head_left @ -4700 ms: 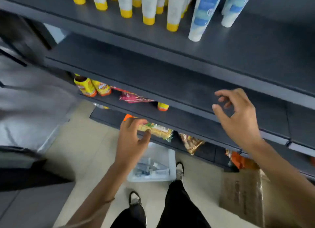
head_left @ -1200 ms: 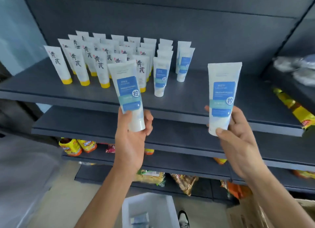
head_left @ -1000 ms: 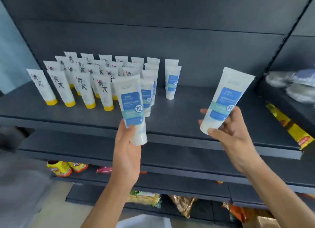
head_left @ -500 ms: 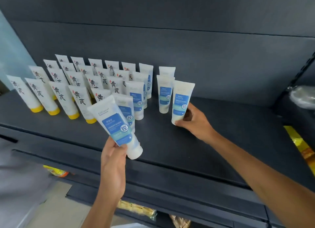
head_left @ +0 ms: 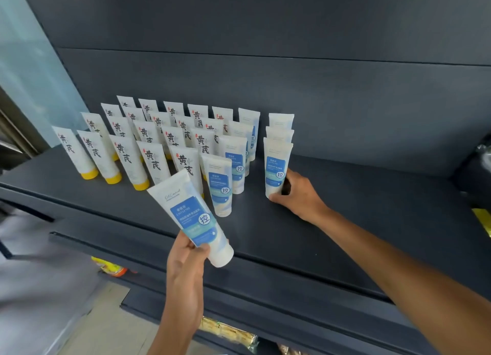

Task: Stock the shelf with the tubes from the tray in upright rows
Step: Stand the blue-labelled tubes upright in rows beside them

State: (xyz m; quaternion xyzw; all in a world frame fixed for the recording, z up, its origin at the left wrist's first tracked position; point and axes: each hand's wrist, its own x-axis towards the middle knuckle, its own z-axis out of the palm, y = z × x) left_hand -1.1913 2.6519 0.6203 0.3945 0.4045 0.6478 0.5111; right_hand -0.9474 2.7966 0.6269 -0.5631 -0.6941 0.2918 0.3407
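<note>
head view: the left hand (head_left: pixel 186 259) grips a white tube with a blue label (head_left: pixel 192 216), tilted, cap down, over the dark shelf (head_left: pixel 345 222)'s front edge — the right hand (head_left: pixel 297 195) clasps another blue-label tube (head_left: pixel 276 168) standing upright on its cap beside the rows.

Twenty yellow-capped tubes (head_left: pixel 125 155) and eight blue-label tubes (head_left: pixel 222 188).

tubes (head_left: pixel 170 153) on shelf (head_left: pixel 372 222), hands (head_left: pixel 300 195) holding two
</note>
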